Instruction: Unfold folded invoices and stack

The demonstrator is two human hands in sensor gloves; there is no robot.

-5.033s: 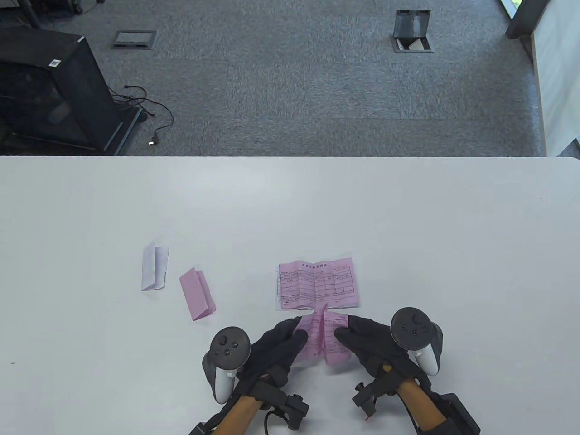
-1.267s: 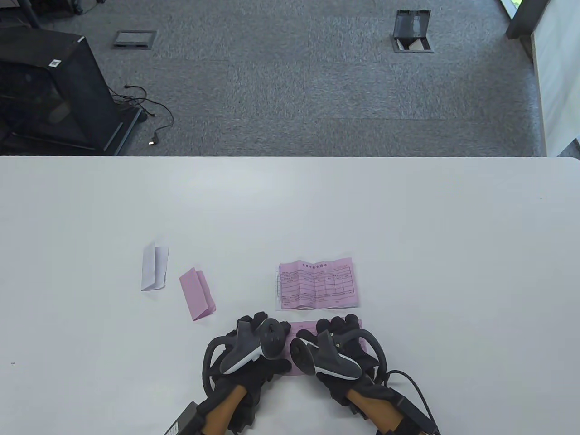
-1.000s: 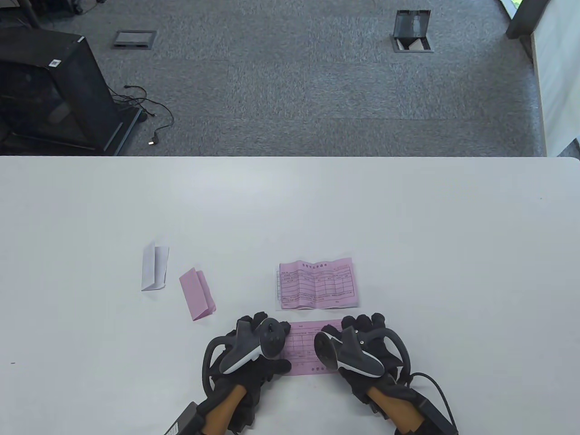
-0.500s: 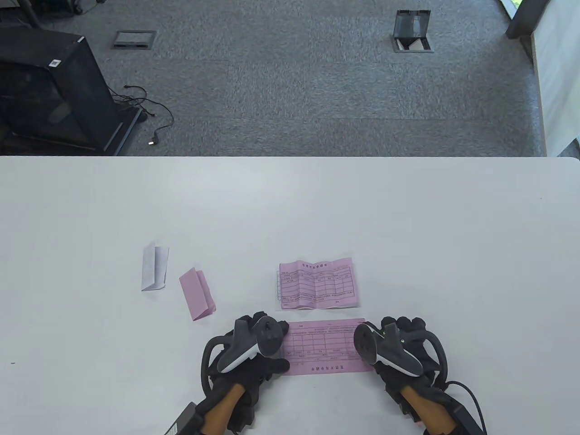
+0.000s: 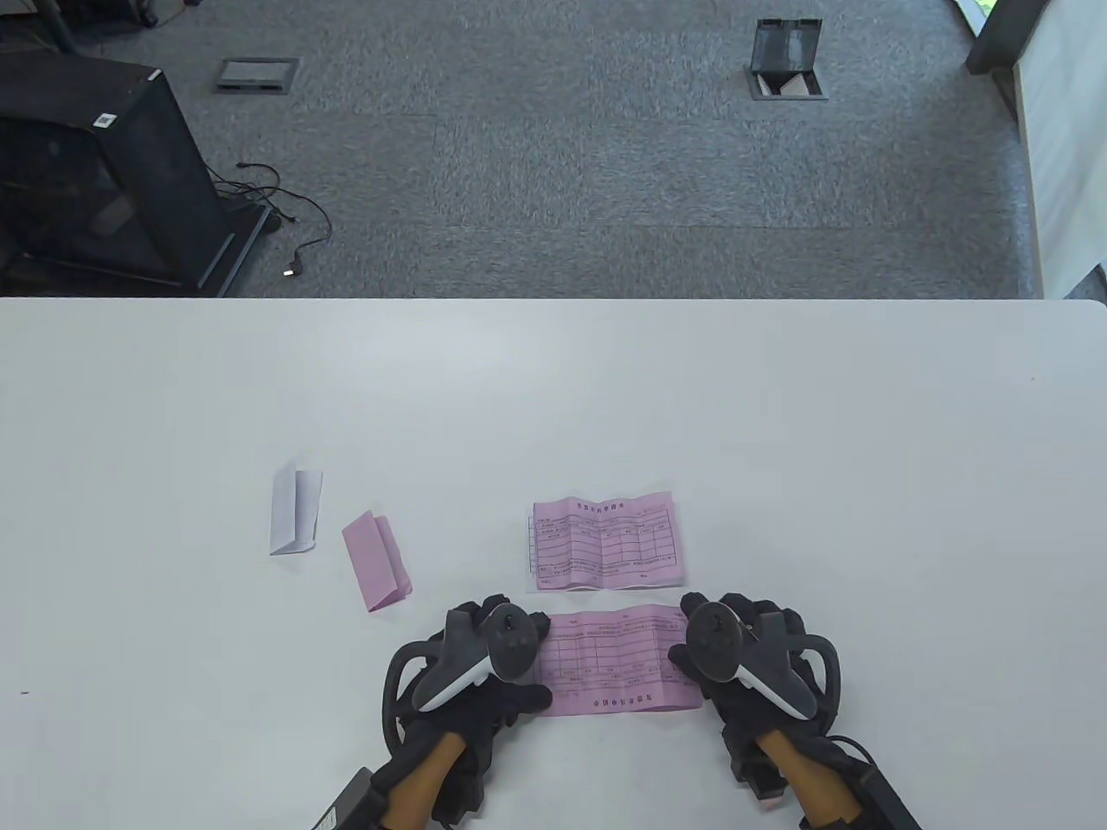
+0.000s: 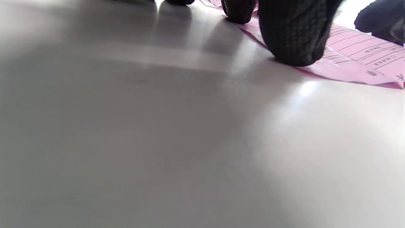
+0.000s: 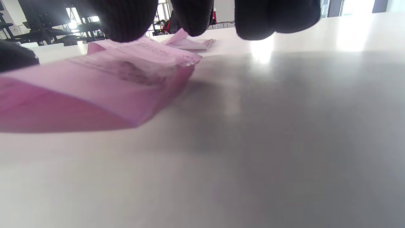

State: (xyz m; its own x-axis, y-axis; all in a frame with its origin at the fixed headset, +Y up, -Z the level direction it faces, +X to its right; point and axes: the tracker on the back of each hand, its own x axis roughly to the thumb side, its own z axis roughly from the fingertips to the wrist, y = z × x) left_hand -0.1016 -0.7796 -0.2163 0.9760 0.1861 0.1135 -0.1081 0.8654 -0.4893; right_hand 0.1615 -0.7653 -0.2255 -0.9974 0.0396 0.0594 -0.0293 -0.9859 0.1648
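An unfolded pink invoice (image 5: 610,661) lies flat near the table's front edge, between my hands. My left hand (image 5: 510,661) presses its left end down; in the left wrist view the fingertips (image 6: 292,41) sit on the pink invoice (image 6: 364,52). My right hand (image 5: 709,644) rests its fingers on the sheet's right end, which lifts slightly off the table in the right wrist view (image 7: 104,85). Just behind lies the stack of unfolded invoices (image 5: 604,543), pink on top. A folded pink invoice (image 5: 377,562) and a folded white invoice (image 5: 296,512) lie to the left.
The white table (image 5: 778,432) reaches to a far edge with grey carpet beyond it. A black cabinet (image 5: 95,173) and cables stand on the floor at far left. The table's right edge lies near a pale wall (image 5: 1068,156).
Earlier both hands held the folded sheet. My right hand then slid right along it, flattening it open, and has now come back a little left onto its right end. My left hand stayed put.
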